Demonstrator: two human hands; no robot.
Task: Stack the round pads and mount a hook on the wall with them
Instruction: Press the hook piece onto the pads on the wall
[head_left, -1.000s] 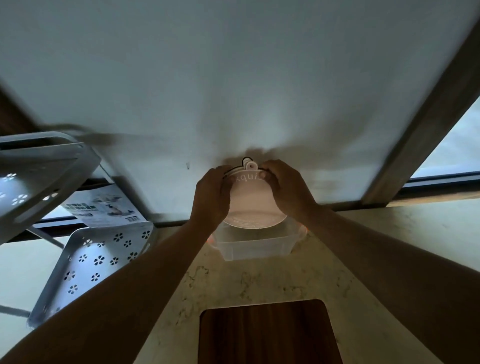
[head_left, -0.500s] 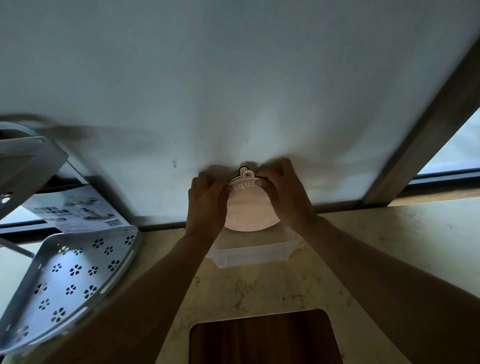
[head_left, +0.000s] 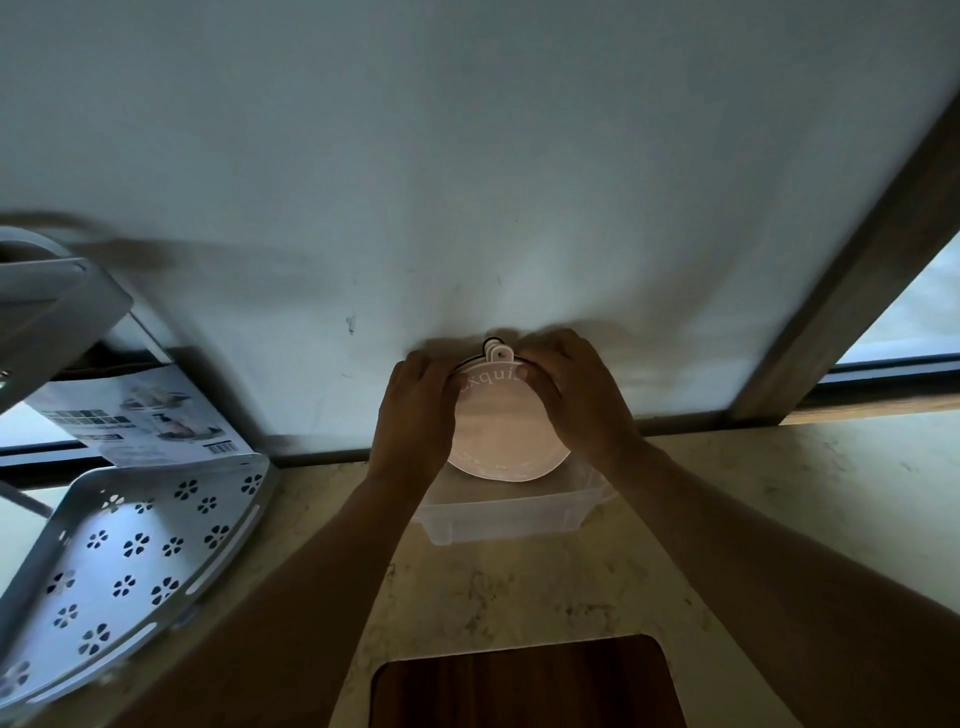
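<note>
Pads: round pads (head_left: 503, 431) held flat to the wall (head_left: 467, 182), above the counter's back edge.
Left hand (head_left: 415, 415): fingers clamped on pads' left rim.
Right hand (head_left: 576, 400): fingers clamped on right rim, likely steadying placement.
Hook (head_left: 498, 351): at pads' top.

Single head view, wide-angle, looks forward and down over both forearms; hands (head_left: 498, 400) sit close, mid-frame. Wall (head_left: 467, 156) fills the frame beyond the hands, worktop (head_left: 779, 493) below and beside them.
</note>
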